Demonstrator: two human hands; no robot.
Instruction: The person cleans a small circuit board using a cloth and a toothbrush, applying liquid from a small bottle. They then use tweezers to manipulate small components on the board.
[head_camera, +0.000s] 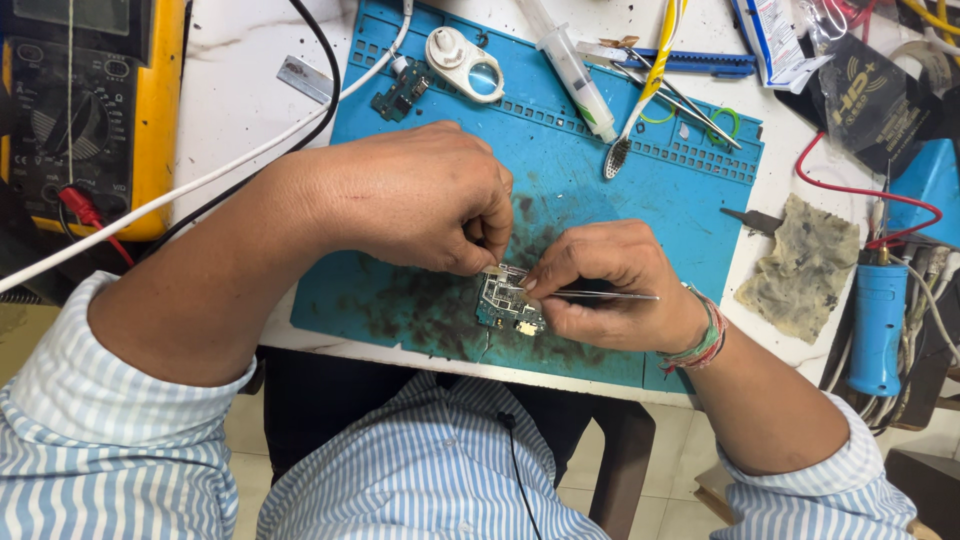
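Observation:
A small green circuit board (505, 308) lies on the stained blue work mat (600, 200) near the table's front edge. My left hand (420, 200) pinches the board's upper edge with thumb and fingertips, holding it down. My right hand (610, 285) grips thin metal tweezers (600, 294), whose tips meet the board's top right corner at a small metal piece. The tweezers' handle sticks out to the right past my fingers. Most of the board's upper part is hidden by both hands.
On the mat's far side lie a white loupe (465, 62), a syringe (572, 70), a toothbrush (640, 95), a second small board (402, 92) and more tweezers (680, 105). A yellow multimeter (90, 110) stands at left. A dirty sponge (800, 265) and blue soldering iron (878, 325) sit at right.

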